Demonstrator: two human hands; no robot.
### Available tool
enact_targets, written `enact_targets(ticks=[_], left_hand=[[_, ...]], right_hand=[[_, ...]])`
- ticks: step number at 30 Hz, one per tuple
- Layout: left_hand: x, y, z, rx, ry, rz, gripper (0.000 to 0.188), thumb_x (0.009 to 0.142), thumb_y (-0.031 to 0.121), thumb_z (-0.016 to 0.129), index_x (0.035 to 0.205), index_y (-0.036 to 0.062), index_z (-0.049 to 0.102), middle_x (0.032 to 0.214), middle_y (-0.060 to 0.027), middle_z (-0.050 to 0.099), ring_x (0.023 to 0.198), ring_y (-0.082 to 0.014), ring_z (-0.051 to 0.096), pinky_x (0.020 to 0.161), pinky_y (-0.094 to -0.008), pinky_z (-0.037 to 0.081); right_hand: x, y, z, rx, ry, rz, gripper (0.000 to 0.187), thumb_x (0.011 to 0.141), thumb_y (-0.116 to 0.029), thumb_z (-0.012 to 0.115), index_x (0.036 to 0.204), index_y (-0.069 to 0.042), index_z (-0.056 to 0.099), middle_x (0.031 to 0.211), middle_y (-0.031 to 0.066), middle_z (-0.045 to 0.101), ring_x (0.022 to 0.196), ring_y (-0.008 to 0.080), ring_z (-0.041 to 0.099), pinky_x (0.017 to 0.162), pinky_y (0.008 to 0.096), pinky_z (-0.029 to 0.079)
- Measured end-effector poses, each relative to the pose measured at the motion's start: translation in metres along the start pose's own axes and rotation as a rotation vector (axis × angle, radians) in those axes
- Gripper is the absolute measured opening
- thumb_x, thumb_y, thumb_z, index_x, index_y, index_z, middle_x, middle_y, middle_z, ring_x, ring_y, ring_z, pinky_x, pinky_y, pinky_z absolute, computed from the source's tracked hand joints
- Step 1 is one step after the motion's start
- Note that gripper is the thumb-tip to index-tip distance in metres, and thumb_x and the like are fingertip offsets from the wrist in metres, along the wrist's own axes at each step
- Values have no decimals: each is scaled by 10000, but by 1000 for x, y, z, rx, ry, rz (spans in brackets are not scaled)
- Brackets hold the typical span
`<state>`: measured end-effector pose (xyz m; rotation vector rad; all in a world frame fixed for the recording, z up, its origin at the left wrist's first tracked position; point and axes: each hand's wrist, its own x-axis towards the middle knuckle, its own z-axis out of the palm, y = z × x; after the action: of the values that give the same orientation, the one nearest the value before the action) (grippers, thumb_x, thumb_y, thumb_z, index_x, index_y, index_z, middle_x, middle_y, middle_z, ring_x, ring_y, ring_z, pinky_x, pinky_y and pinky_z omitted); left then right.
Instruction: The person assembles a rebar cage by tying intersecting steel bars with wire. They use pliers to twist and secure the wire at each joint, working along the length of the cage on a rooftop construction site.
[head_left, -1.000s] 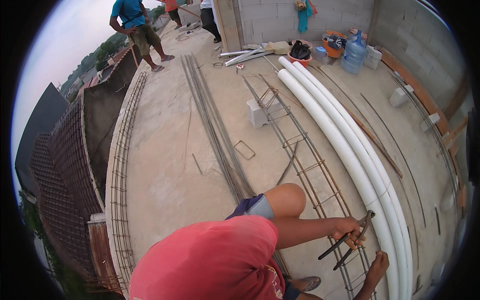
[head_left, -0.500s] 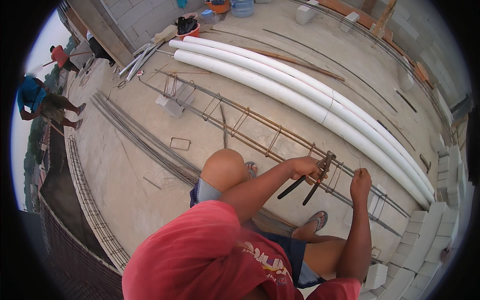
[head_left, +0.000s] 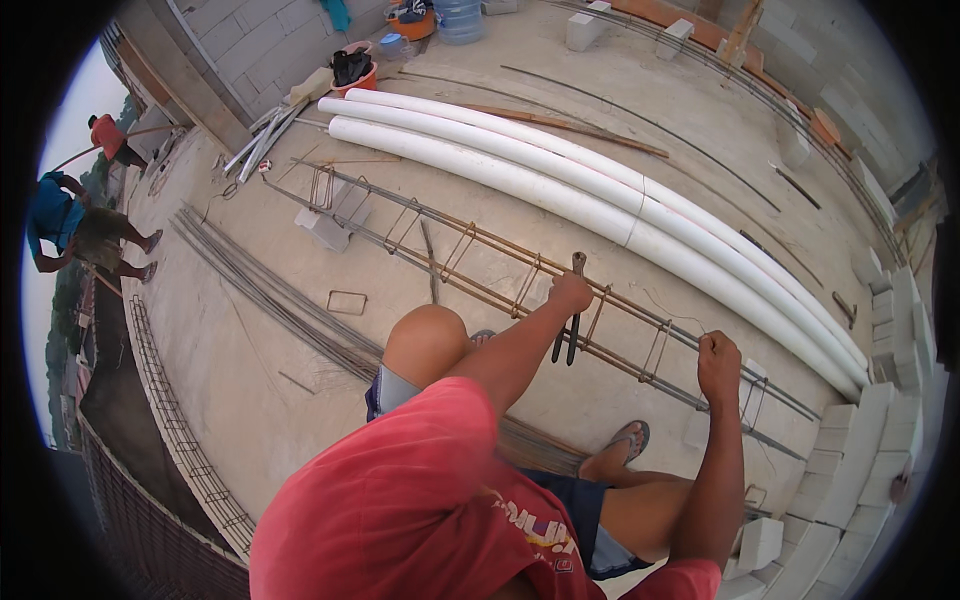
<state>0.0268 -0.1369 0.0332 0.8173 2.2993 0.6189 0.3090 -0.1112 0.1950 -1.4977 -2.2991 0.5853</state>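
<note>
My left hand (head_left: 571,292) is closed around a pair of pincers (head_left: 578,262) with black handles. Their metal head sticks up above the fist, and the handles hang close together over a long rebar cage (head_left: 505,245). That cage has parallel steel bars tied with square stirrups (head_left: 598,315), and it runs from upper left to lower right in front of me. At the cage's right part, my right hand (head_left: 718,365) is a fist by the upper bars. A thin wire (head_left: 676,312) extends leftward from it; the fingers' exact hold is partly hidden.
Three long white pipes (head_left: 480,165) lie beyond the cage. A concrete block (head_left: 325,228) supports its far end. Loose bars (head_left: 270,285) lie at the left, with a single stirrup (head_left: 347,302) nearby. Stacked blocks (head_left: 840,480) stand right. Two other people (head_left: 60,215) are at far left.
My left hand has moved left along the cage with the pincers, and their handles have come closer together. My right hand stays near the same spot. The view has shifted slightly.
</note>
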Motion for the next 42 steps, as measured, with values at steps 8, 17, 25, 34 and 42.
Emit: enact_targets(ticks=[8,17,25,34,42], left_hand=[[-65,71,-80,-142,-367,736,423,946,335,486,1164,-6,609,1129,-241,631,1073,-366,597,932,-426,453],[-80,78,-91,-101,-267,796,297,882,211,509,899,-37,673,913,-248,662,906,-387,639,831,-448,482],[-143,137,-117,-469,-540,705,314,910,213,488,941,-63,632,653,-102,590,580,-188,586,561,-327,483],[-152,181,-83,-511,-1054,661,291,935,267,543,949,-16,613,650,-11,533,622,-136,532,670,-297,467],[-124,200,11,-316,-885,589,433,930,328,544,1174,-25,599,921,-134,657,932,-226,613,858,-372,479]], right_hand=[[-4,-48,-9,-4,-16,-94,253,955,-187,469,878,14,602,717,259,605,683,434,601,627,493,447],[-29,-48,-30,428,-99,34,294,945,-144,475,1110,60,606,653,56,525,528,103,461,497,271,364],[-27,-67,-59,766,-163,259,294,919,-245,595,1017,29,637,640,6,536,491,72,477,417,229,352],[-56,-21,-127,652,-272,269,281,911,-225,604,1037,19,662,608,-21,478,481,56,404,442,239,357],[-53,84,-104,242,58,438,248,860,-148,557,954,45,682,701,139,633,618,249,599,615,376,474]])
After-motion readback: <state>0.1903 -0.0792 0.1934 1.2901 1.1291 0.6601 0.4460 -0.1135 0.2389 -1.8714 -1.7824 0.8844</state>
